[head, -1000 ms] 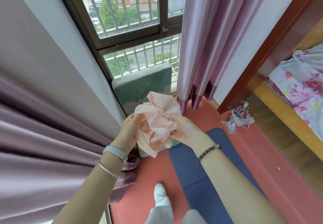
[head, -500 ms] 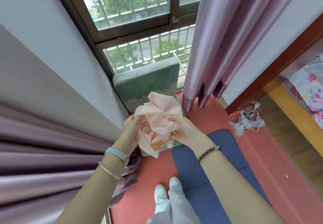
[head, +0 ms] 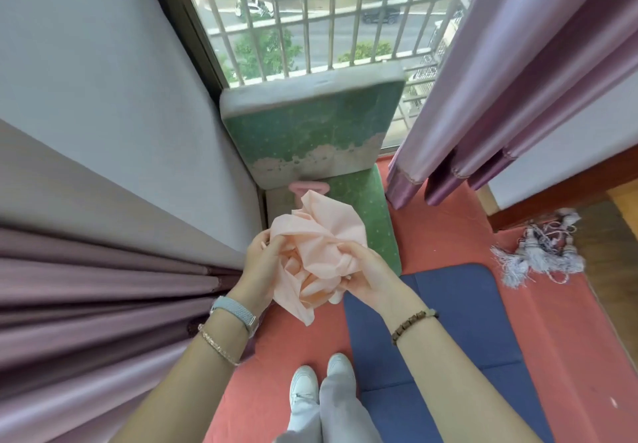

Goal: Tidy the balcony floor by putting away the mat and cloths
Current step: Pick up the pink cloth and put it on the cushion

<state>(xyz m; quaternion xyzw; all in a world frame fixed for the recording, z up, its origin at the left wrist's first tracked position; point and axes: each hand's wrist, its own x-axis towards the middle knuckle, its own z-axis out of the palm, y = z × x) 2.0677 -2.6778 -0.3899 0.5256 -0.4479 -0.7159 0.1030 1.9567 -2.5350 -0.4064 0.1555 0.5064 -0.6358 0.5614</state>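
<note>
Above the far-left corner of the blue mat [head: 466,339], left hand [head: 262,263] and right hand [head: 366,270] clutch the crumpled peach cloth [head: 321,245], fingers curled into its folds. Beyond the mat: green floor seat [head: 310,131]. Risk: the dangling corner could slip loose, unravelling the bundle.

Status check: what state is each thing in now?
peach cloth: crumpled, held off the floor
left hand: grips the cloth
right hand: grips the cloth
blue mat: lying flat on the floor
green floor chair: backrest upright
tassels: loose on the floor
</note>
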